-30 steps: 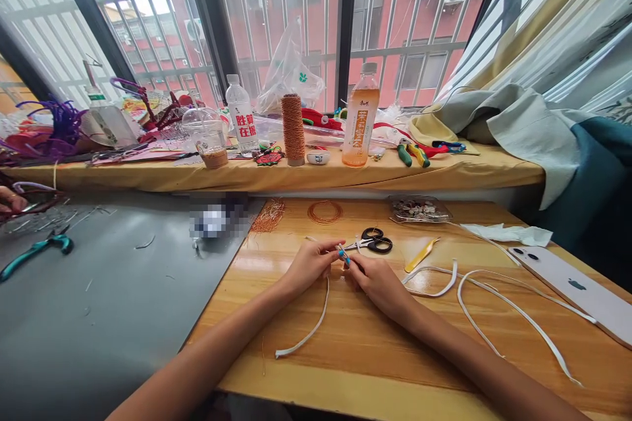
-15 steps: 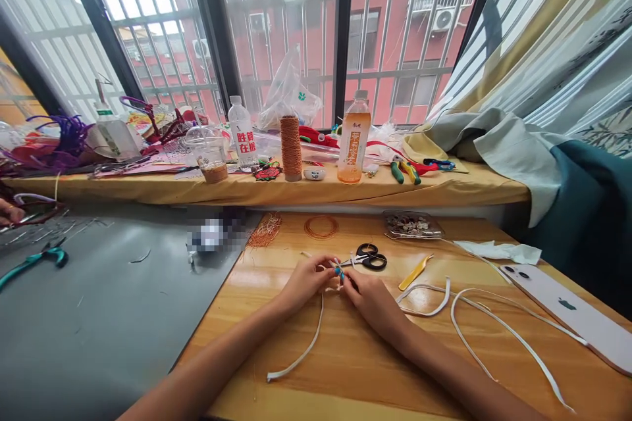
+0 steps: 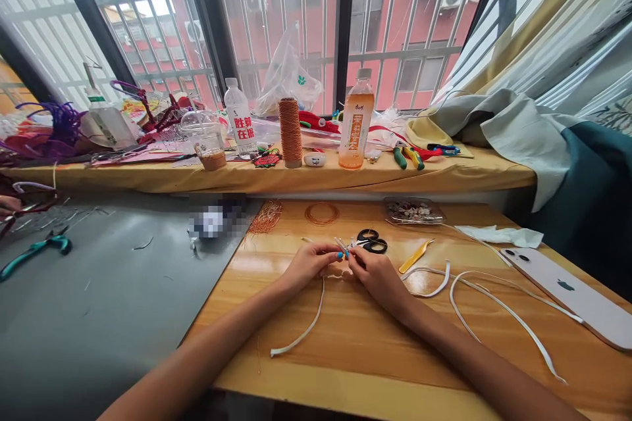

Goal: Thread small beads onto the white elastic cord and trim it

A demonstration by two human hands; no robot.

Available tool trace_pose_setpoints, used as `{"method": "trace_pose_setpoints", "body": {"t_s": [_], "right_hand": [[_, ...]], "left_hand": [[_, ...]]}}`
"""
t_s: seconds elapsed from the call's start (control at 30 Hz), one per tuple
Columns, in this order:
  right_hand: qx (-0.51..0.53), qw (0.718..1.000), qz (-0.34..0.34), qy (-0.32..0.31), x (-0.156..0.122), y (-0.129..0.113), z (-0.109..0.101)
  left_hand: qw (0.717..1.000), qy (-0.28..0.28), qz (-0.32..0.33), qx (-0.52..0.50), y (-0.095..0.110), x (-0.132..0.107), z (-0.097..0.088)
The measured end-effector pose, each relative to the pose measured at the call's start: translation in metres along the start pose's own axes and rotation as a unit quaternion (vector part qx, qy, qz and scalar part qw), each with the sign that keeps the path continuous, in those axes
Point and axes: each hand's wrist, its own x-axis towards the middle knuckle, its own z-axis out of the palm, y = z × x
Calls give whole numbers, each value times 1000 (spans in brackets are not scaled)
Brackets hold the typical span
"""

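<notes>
My left hand (image 3: 312,262) and my right hand (image 3: 372,270) meet over the wooden table, fingertips pinched close together. Between them is a thin white cord (image 3: 316,319); one length curves down from the left hand onto the wood, and short light ends poke up at the fingertips. The exact grip of each finger is too small to make out. Black-handled scissors (image 3: 378,247) lie just behind my right hand, which partly covers their blades. Farther right are yellow tweezers (image 3: 415,256) and loose white cord loops (image 3: 513,309).
A phone (image 3: 567,293) lies at the right. Behind are a wire coil (image 3: 322,213), orange threads (image 3: 265,218) and a clear bead box (image 3: 390,218). Bottles, including an orange drink (image 3: 356,125), and a cord spool (image 3: 289,135) line the ledge. Another person's hand (image 3: 8,205) shows far left, near teal pliers (image 3: 37,251).
The view has tilted slightly down, showing the table's front edge. My right hand's fingers have shifted a little right and up at the cord; both hands stay pinched together.
</notes>
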Motion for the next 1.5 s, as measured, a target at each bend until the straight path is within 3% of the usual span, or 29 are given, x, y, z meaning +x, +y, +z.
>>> {"method": "trace_pose_setpoints", "body": {"t_s": [0.23, 0.47, 0.7, 1.0, 1.5], "right_hand": [[36, 999, -15, -3, -1, -4, -2], [131, 991, 17, -34, 1, -8, -5], [157, 986, 22, -49, 2, -8, -8], [316, 936, 96, -121, 6, 1, -3], [315, 937, 82, -129, 6, 3, -1]], "left_hand": [[999, 11, 2, 33, 3, 0, -1], [999, -5, 25, 39, 1, 0, -3], [999, 2, 29, 28, -1, 1, -3], [1000, -8, 19, 2, 2, -1, -3], [999, 16, 20, 37, 3, -1, -3]]}}
